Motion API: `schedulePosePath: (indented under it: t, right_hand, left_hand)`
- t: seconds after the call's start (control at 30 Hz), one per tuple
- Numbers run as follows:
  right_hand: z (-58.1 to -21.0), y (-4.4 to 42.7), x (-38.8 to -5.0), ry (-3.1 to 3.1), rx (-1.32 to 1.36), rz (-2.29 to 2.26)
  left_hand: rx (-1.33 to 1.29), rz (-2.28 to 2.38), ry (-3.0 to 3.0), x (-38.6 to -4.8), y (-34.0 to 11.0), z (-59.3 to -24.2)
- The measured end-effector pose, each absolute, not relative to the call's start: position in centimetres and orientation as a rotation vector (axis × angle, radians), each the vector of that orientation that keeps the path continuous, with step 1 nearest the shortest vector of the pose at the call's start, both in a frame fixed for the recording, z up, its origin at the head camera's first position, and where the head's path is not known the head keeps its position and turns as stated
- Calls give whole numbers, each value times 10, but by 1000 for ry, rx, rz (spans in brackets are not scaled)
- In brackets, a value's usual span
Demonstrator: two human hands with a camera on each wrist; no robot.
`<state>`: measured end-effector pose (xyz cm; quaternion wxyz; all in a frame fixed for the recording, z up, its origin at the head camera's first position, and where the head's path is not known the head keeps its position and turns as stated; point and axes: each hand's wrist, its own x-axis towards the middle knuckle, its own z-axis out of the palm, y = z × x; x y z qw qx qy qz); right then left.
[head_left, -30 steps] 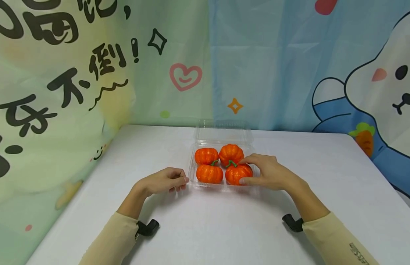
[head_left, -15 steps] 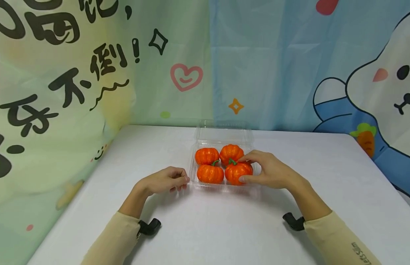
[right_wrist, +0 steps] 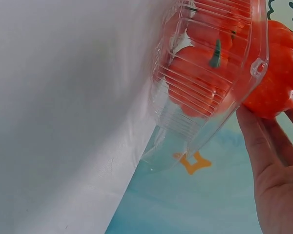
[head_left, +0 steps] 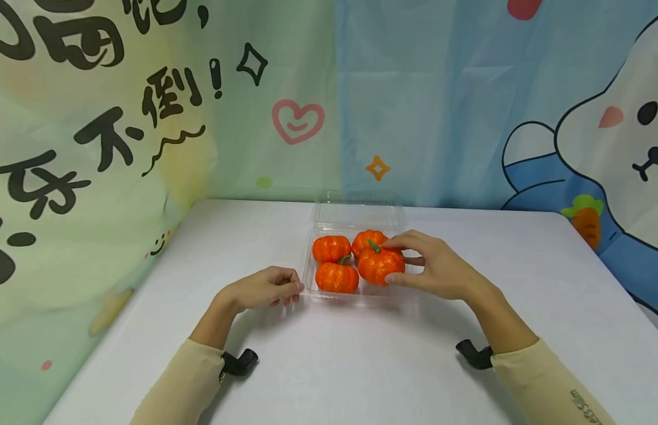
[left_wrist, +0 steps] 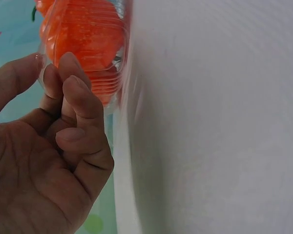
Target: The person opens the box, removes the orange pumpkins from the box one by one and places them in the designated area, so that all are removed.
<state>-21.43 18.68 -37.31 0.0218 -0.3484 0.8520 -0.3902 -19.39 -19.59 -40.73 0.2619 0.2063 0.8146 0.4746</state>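
A clear plastic clamshell box (head_left: pixel 310 284) sits on the table with several small orange pumpkins in and above it. My right hand (head_left: pixel 442 268) holds one pumpkin (head_left: pixel 380 264) between thumb and fingers, raised over the box's near right part. In the right wrist view this pumpkin (right_wrist: pixel 273 73) stands above the box's rim. Still inside are a back left pumpkin (head_left: pixel 331 249), a front left pumpkin (head_left: pixel 336 278) and a back right pumpkin (head_left: pixel 367 239), the last partly hidden. My left hand (head_left: pixel 265 289) pinches the box's left rim with thumb and index finger, other fingers curled (left_wrist: pixel 83 100).
The box's transparent lid (head_left: pixel 357 215) lies folded back toward the far table edge. White cloth covers the table (head_left: pixel 329 366). Behind it hangs a printed backdrop (head_left: pixel 403 106). Black wrist mounts (head_left: pixel 241 362) stick out from both sleeves.
My right hand has lifted the front right pumpkin up out of its place, slightly to the left, so it now overlaps the back right one. The left hand stays at the box's rim.
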Motion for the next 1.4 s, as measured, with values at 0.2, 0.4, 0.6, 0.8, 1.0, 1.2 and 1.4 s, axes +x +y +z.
schedulePosePath:
  t: [0.2,0.4,0.6,0.8,1.0,1.2,1.4]
  right_hand:
    - [-372,186,-215,2640,-1113,-1268]
    - [-374,186,-216,2669,-1233,-1391]
    - [-374,191,-217,2719,-1287,-1438]
    - [-375,196,-217,2746,-1349,-1498]
    - [-372,202,-218,2799,-1403,-1597]
    - [-375,215,-223,2867,-1479,-1661]
    - [-373,230,-227,2921,-1454,-1643]
  left_hand:
    - [550,1283,2203,-194,-197,-408]
    - [551,1286,2199,-195,-199,-409]
    - [552,1279,2200,-196,-199,-407]
    - [549,1277,2191,-196,-200,-408]
    - [549,1270,2182,-197,-199,-408]
    - [552,1265,2178,-196,-198,-406]
    - [563,1267,2175,-197,-198,-408]
